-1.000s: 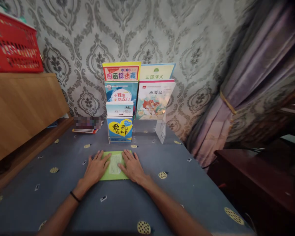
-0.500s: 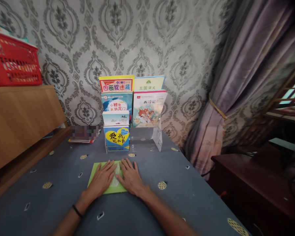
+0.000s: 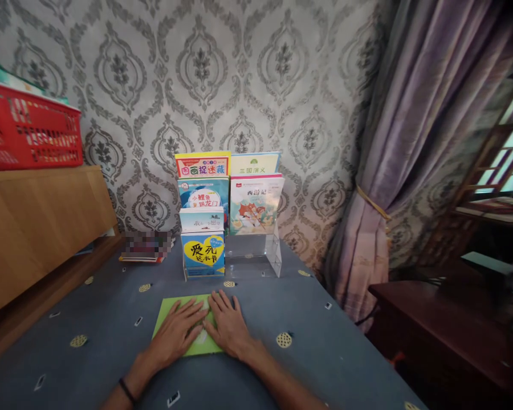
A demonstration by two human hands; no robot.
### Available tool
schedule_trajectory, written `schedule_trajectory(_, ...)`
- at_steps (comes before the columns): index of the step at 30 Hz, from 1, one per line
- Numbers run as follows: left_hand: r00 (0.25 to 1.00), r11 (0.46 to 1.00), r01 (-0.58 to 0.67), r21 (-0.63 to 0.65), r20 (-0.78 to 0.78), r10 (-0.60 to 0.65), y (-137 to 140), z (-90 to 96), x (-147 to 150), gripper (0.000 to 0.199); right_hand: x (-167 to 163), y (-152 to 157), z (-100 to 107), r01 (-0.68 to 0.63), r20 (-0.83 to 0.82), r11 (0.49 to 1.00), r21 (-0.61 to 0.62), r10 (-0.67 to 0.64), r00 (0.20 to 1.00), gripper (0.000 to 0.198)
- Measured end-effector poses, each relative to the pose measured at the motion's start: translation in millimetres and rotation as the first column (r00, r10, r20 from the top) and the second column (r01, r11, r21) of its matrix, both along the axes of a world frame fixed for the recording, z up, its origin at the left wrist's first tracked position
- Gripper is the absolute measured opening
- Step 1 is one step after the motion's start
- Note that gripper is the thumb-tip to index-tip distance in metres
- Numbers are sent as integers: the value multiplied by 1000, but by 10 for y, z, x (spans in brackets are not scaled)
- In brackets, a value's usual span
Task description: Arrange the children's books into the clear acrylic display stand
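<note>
A green book (image 3: 165, 313) lies flat on the table in front of me, its cover mostly hidden under my hands. My left hand (image 3: 179, 330) rests on its left and middle part, fingers stretched out. Palm down, my right hand (image 3: 228, 324) lies on its right side with the fingers spread. The two hands nearly meet over the middle of the cover. Behind the book stands a clear acrylic book rack (image 3: 274, 257). Its left column holds several books, with a blue and yellow book (image 3: 203, 254) lowest; a white picture book (image 3: 255, 205) stands in the right column.
The table (image 3: 308, 376) has a grey-blue patterned cloth. A small stack of books (image 3: 143, 250) lies left of the rack. At far left a red basket (image 3: 34, 131) sits on a wooden cabinet (image 3: 47, 222). A curtain (image 3: 389, 142) and a dark red desk (image 3: 444, 330) are at the right.
The view has tilted up, so everything sits lower in the picture. My left hand has slid a little to the right across the book; my right hand stays on it.
</note>
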State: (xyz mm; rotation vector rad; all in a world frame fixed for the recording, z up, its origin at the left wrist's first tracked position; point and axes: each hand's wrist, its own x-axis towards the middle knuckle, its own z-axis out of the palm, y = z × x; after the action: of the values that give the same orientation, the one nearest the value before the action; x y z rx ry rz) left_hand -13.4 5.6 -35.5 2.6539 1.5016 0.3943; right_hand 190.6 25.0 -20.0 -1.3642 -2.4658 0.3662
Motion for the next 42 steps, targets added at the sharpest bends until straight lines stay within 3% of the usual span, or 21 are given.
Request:
schedule_trajectory(8,990,990,143,12,-19,-143,-61,-18,-131,73,133,-76,64,-59,-10,997,-47,58,998,62)
schedule_trajectory(14,984,985,172,24,-58,-170,-121,-25,-154,84,241,-184,91,-94,-19,993,-71,93,995,60)
schedule_trajectory(21,981,982,157,101,-127,-144,-229,-8,-95,68,325,-335,109,-113,-19,991,-77,112,993,57)
schedule_trajectory(28,946,942,221,254,-290,-144,-299,-4,-24,54,456,-468,60,-172,-41,984,-40,171,984,60)
schedule_trajectory(35,919,905,270,330,-370,-139,-363,-32,6,33,508,-354,-194,-155,-244,981,113,179,953,48)
schedule_trajectory(42,955,912,209,352,-274,-113,-413,177,42,26,535,-270,-220,-106,-504,993,59,121,855,33)
